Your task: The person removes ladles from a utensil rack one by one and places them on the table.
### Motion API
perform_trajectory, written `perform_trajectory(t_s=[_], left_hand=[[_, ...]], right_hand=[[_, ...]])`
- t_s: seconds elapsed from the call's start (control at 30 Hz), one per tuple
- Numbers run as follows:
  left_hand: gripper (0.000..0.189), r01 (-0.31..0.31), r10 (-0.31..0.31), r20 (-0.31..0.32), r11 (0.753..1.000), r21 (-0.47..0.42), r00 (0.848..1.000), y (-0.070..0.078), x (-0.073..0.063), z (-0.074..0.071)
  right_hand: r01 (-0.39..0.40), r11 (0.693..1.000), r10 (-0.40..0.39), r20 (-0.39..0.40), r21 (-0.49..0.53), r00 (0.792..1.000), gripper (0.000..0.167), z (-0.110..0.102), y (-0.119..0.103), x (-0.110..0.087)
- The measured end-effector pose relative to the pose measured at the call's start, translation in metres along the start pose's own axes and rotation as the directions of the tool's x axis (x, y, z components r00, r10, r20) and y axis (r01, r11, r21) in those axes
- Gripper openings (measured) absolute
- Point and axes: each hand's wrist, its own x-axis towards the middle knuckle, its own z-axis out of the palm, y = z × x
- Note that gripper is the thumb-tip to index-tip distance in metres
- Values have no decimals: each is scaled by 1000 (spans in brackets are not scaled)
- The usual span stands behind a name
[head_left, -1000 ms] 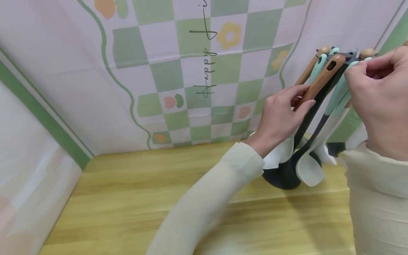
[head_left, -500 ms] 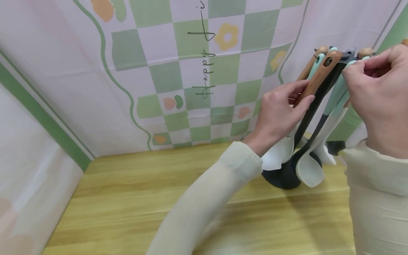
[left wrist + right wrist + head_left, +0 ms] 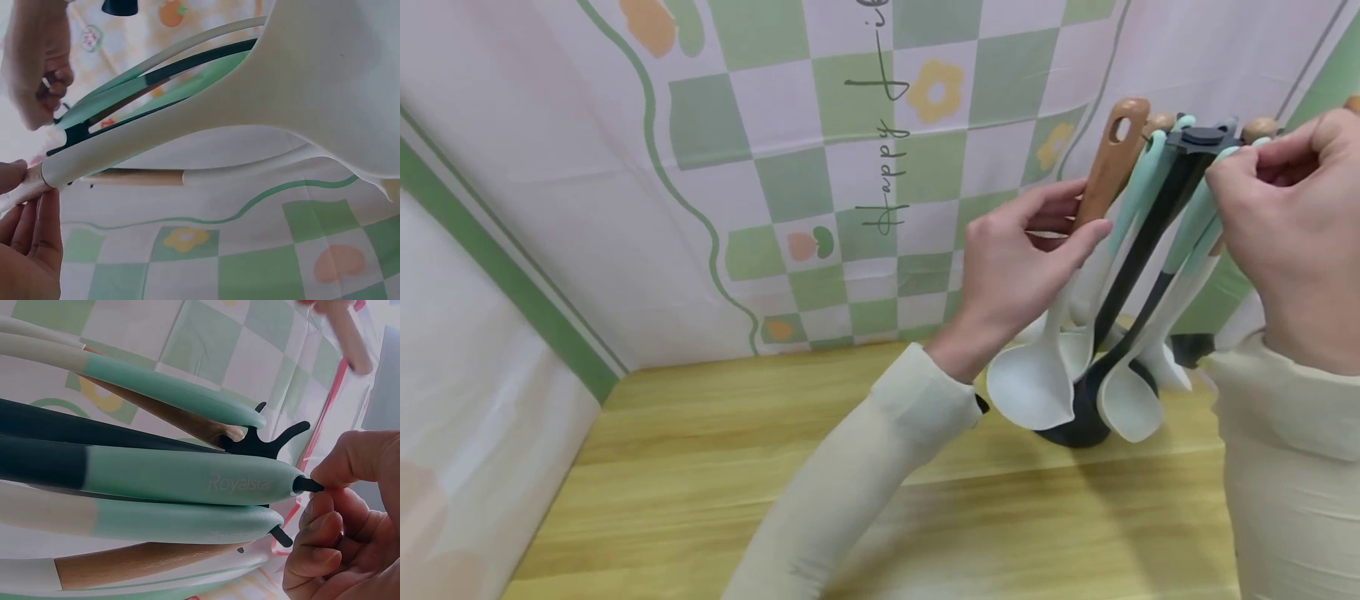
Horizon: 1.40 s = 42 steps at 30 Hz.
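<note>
My left hand (image 3: 1011,250) grips the wooden handle of a white soup ladle (image 3: 1033,387), its bowl hanging down. The ladle stands just left of a black utensil rack (image 3: 1202,140), its handle apart from the hooks. In the left wrist view the ladle's white bowl (image 3: 325,75) fills the upper right, and thumb and fingers hold the wooden handle. My right hand (image 3: 1303,225) is at the rack's top. In the right wrist view its thumb and finger pinch the tip of a black hook (image 3: 309,484), on which a mint-handled utensil (image 3: 187,475) hangs.
Several other utensils hang round the rack, among them a pale spoon (image 3: 1131,404) and a mint handle (image 3: 1138,187). The rack's round black base (image 3: 1075,433) stands on a wood-grain table (image 3: 737,442). A checkered cloth (image 3: 865,183) hangs behind.
My left hand has moved left with the ladle, taking its handle off the rack's front. The rack's black top and more of the ladle's bowl now show. My right hand has stayed put.
</note>
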Motion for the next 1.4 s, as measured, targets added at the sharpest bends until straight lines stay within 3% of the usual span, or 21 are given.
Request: perform_trajectory(t_s=[0.13,0.27,0.37,0.43,0.53,0.63,0.73,0.83,1.1,1.27,1.4], left_hand=[[39,33,-37,-45,996,-81,998,-7,-9,-14],[38,109,-125,-80,979,-174,989,-25,-18,-23],[35,212,-233,-96,958,-194,968,-42,-26,-29],[33,295,-316,-92,937,-189,944,-54,-31,-32],[34,432,-454,-63,876,-216,889,-74,-37,-33],[32,564,-596,-16,768,-304,803,-93,-44,-32],[29,654,-700,36,646,-394,713,-110,-51,-29],[25,707,-755,74,569,-419,651,-126,-58,-25],[22,806,-858,124,405,-433,498,-162,-78,-6],[19,832,-896,118,341,-437,429,-179,-89,17],[15,843,-915,88,321,-432,393,-187,-96,35]], right_hand=[[-15,1000,15,-2,27,1000,25,-1,-4,-2],[-16,999,16,4,41,1000,24,-1,-1,0],[-13,999,12,25,34,1000,23,1,5,2],[-16,999,15,35,48,999,22,2,8,3],[-24,998,22,38,57,999,21,2,7,3],[-34,997,32,29,63,999,22,1,2,1],[-50,996,49,25,70,998,23,-1,-4,-2],[-60,995,58,28,74,998,22,-1,-4,-2],[-11,998,11,8,57,1000,21,5,7,5],[7,999,-7,-3,36,1000,22,5,9,5],[10,999,-10,-13,33,1000,22,6,10,5]])
